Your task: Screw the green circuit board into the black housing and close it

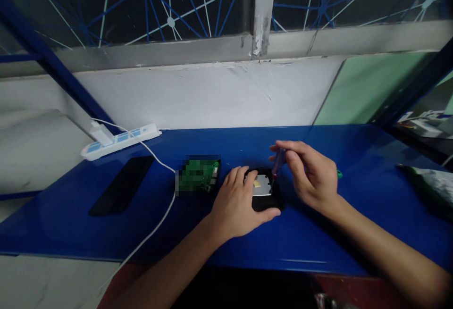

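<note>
A small black case (pixel 272 202) with a silver metal plate (pixel 262 187) and a yellowish patch inside lies on the blue table. My left hand (pixel 235 200) grips it from the left, fingers over its far side and thumb along the near edge, hiding its left part. In my right hand (pixel 313 174) is a screwdriver (pixel 279 162) with a translucent purplish handle. It tilts down, its tip at the right side of the metal plate. To the left of the case sits a green circuit board (pixel 198 174), partly blurred out by pixels.
A dark flat panel (pixel 122 186) lies left on the blue table (pixel 226 252). Behind it are a white power strip (pixel 122 141) with a plugged-in adapter and a white cable (pixel 155 226) running forward. A shiny bag (pixel 430 188) rests at the right edge.
</note>
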Demonstrator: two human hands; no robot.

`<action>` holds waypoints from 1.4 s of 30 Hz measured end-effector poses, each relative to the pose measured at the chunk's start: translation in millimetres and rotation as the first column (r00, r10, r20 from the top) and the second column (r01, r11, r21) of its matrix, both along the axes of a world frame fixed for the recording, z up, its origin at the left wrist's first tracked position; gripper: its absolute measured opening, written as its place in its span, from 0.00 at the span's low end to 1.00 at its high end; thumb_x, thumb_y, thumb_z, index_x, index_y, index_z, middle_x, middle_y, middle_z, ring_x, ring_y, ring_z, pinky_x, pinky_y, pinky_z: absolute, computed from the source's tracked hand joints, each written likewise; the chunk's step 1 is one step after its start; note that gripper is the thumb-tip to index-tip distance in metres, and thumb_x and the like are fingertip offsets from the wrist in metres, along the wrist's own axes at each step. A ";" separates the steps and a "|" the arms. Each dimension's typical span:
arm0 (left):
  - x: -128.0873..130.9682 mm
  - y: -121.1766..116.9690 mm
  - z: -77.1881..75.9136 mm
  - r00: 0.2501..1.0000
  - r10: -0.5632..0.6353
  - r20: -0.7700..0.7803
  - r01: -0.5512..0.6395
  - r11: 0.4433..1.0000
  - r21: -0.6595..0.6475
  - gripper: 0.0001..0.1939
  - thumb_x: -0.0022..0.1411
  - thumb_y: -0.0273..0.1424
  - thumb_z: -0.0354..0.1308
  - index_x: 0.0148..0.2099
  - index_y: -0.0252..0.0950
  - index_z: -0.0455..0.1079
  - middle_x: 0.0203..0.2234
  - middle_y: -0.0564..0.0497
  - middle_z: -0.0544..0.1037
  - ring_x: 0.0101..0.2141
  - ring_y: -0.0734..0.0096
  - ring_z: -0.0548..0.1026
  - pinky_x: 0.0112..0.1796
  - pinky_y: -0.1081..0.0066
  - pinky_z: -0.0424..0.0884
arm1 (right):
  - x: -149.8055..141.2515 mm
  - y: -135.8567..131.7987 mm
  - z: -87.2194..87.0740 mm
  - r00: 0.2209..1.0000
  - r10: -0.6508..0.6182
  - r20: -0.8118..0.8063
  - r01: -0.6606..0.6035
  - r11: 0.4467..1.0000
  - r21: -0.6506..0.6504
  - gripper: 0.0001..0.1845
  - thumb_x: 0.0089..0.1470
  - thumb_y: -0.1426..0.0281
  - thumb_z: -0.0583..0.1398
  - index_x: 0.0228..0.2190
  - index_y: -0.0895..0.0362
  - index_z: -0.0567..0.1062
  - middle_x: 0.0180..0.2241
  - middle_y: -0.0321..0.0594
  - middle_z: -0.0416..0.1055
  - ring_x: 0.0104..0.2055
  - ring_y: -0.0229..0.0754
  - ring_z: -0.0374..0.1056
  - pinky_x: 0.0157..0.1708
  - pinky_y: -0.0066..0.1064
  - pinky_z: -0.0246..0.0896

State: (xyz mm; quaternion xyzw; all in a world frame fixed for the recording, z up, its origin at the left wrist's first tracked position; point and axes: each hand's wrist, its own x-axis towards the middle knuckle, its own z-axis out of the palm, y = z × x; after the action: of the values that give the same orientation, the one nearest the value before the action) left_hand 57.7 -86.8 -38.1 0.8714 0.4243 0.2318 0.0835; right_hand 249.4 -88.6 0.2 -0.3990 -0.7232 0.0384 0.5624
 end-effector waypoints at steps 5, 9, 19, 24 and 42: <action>0.6 0.0 -0.2 1.000 0.008 -0.013 -0.008 1.000 -0.007 0.44 0.53 0.57 0.65 0.61 0.33 0.61 0.57 0.36 0.68 0.59 0.42 0.64 0.59 0.45 0.64 | 2.5 4.2 0.7 1.000 0.008 0.019 -0.009 0.997 0.078 0.17 0.61 0.74 0.61 0.51 0.49 0.73 0.36 0.39 0.74 0.32 0.39 0.73 0.33 0.35 0.72; 1.0 -0.7 0.2 1.000 0.001 -0.005 -0.001 1.000 -0.010 0.43 0.53 0.56 0.66 0.60 0.33 0.62 0.57 0.36 0.69 0.60 0.42 0.64 0.59 0.45 0.63 | 2.6 4.3 4.0 0.996 -0.003 0.088 -0.010 0.990 0.140 0.14 0.59 0.72 0.64 0.47 0.48 0.75 0.35 0.38 0.71 0.33 0.39 0.70 0.32 0.35 0.70; 0.6 -1.3 3.0 1.000 0.001 -0.016 -0.002 1.000 -0.017 0.43 0.52 0.56 0.66 0.61 0.34 0.62 0.58 0.37 0.68 0.60 0.43 0.64 0.59 0.46 0.63 | -1.4 2.0 2.3 0.997 0.047 0.061 -0.051 0.997 0.063 0.27 0.63 0.77 0.57 0.60 0.47 0.67 0.43 0.39 0.77 0.35 0.38 0.75 0.38 0.37 0.74; 1.0 -2.1 2.6 0.999 0.009 -0.040 -0.009 1.000 -0.011 0.43 0.53 0.57 0.65 0.61 0.34 0.62 0.58 0.37 0.68 0.60 0.45 0.63 0.61 0.48 0.62 | 0.4 6.0 3.9 0.994 0.019 0.109 -0.034 0.991 0.133 0.18 0.57 0.73 0.66 0.49 0.52 0.75 0.32 0.36 0.69 0.31 0.36 0.67 0.30 0.32 0.70; 0.5 -2.1 5.4 0.998 0.012 -0.054 -0.014 0.999 -0.038 0.43 0.54 0.58 0.64 0.61 0.35 0.62 0.59 0.38 0.67 0.61 0.44 0.63 0.60 0.47 0.61 | -1.2 -1.1 6.7 0.994 0.105 0.039 -0.103 0.993 -0.052 0.20 0.67 0.76 0.49 0.56 0.55 0.70 0.47 0.45 0.72 0.37 0.36 0.76 0.41 0.34 0.72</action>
State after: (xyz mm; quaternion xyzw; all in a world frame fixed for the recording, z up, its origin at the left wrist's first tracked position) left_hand 58.2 -88.9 -32.7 0.8728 0.4362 0.2008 0.0873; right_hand 248.2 -89.7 6.9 -0.3753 -0.7535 0.0773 0.5342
